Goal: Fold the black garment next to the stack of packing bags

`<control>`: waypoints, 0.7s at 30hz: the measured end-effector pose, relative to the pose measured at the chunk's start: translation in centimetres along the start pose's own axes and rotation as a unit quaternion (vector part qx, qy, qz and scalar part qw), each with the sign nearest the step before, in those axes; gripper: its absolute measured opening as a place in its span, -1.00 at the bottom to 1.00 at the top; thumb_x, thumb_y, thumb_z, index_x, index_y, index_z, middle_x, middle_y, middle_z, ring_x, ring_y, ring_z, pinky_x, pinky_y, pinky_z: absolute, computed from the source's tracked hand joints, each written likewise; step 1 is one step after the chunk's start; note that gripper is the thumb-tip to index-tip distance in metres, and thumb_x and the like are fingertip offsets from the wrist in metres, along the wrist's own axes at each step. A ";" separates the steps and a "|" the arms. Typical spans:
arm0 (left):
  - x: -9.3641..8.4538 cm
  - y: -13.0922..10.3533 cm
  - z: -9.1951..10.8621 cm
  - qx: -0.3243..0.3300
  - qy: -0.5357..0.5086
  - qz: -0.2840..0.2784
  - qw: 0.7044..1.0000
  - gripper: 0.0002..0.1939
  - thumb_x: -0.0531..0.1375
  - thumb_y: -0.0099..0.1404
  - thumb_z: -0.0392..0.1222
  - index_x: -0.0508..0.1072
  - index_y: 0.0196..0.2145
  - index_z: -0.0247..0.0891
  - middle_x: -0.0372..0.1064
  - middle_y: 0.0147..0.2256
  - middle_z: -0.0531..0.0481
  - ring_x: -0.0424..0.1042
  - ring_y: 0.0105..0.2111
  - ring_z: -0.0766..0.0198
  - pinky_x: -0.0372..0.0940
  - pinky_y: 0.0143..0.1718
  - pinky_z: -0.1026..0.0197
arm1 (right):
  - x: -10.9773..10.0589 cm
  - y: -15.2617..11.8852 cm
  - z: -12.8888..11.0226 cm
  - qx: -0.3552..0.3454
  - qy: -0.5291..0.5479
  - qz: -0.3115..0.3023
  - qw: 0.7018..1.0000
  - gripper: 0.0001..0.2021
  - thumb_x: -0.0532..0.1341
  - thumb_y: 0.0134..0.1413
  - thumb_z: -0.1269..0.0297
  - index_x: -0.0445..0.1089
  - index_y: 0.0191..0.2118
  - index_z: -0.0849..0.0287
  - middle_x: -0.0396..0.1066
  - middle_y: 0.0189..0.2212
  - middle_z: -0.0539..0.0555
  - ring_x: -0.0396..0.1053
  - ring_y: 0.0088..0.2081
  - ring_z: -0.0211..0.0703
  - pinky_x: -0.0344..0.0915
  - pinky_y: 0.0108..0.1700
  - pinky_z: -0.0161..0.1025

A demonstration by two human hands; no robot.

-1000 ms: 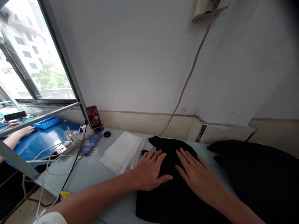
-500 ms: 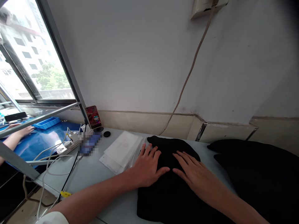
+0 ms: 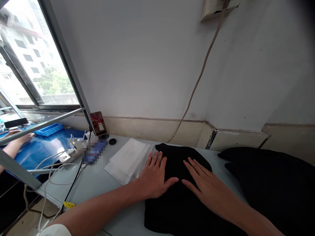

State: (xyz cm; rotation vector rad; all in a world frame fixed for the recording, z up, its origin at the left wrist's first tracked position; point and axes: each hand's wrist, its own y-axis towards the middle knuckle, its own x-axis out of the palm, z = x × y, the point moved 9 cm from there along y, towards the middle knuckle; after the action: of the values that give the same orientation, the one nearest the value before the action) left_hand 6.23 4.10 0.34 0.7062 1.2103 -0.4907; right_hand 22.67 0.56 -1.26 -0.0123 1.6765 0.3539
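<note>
Two bare hands are laid flat on a folded black garment (image 3: 182, 200) that lies on the grey counter (image 3: 103, 183) at the near middle. The left hand (image 3: 154, 178) is pressed on the garment's left edge, its fingers (image 3: 157, 159) stretched out and slightly spread, gripping nothing. The right hand (image 3: 209, 186) is pressed just beside it at 3 o'clock, its fingers (image 3: 194, 165) likewise straight, slightly apart and clamped on nothing; the two thumbs are nearly touching. A larger heap of black cloth (image 3: 270, 183) is seen at 3 o'clock of the garment. A stack of clear plastic bags (image 3: 129, 159) is placed at 10 o'clock, touching the left fingertips. Farther off, at 10 o'clock, a white power strip (image 3: 71, 154) with cables and a propped phone (image 3: 98, 123) are seen against the wall. Another person's hand (image 3: 22, 138) is rested on a blue surface (image 3: 46, 147) at far 9 o'clock.
</note>
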 end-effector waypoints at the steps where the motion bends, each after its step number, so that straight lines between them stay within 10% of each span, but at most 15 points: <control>1: -0.3 0.1 0.3 0.010 -0.002 0.000 1.000 -0.11 -0.10 0.51 0.38 -0.01 0.47 -0.40 -0.26 0.50 -0.34 -0.35 0.51 -0.12 -0.30 0.50 -0.26 | 0.1 0.0 0.1 0.003 -0.004 0.000 1.000 -0.15 -0.07 0.38 -0.31 0.18 0.46 0.31 0.05 0.45 0.35 0.05 0.45 0.29 0.28 0.32 0.28; 9: -0.9 0.0 1.9 0.071 -0.031 -0.019 0.997 -0.44 -0.18 0.65 -0.02 0.09 0.44 -0.34 -0.04 0.47 -0.22 -0.09 0.49 0.06 -0.10 0.50 -0.09 | -0.6 0.1 0.2 0.000 0.004 0.030 1.000 -0.20 -0.03 0.36 -0.31 0.25 0.42 0.21 0.13 0.46 0.28 0.05 0.46 0.30 0.31 0.32 0.21; 15: -0.1 -0.1 1.4 0.061 -0.063 -0.044 0.995 -0.35 -0.16 0.62 0.13 -0.02 0.48 -0.29 -0.19 0.50 -0.20 -0.22 0.51 0.02 -0.12 0.50 -0.13 | -1.4 0.1 -0.8 -0.041 0.049 0.013 0.998 -0.41 -0.01 0.45 -0.15 0.34 0.33 0.10 0.34 0.33 0.23 0.32 0.33 0.16 0.44 0.22 0.09; 21: 0.2 -0.1 1.2 0.057 -0.072 -0.063 0.994 -0.28 -0.20 0.61 0.18 -0.07 0.50 -0.35 -0.24 0.51 -0.21 -0.29 0.51 0.03 -0.19 0.51 -0.12 | 0.4 -0.2 -0.1 0.009 0.036 -0.052 0.998 -0.21 -0.11 0.41 -0.28 0.11 0.49 0.17 0.09 0.48 0.17 -0.01 0.48 0.20 0.19 0.40 0.19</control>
State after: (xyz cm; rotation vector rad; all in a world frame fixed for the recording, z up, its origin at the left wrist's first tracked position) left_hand 7.05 3.16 0.32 0.6810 1.1021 -0.7083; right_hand 22.59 0.39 -1.65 -0.1009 1.7434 0.2622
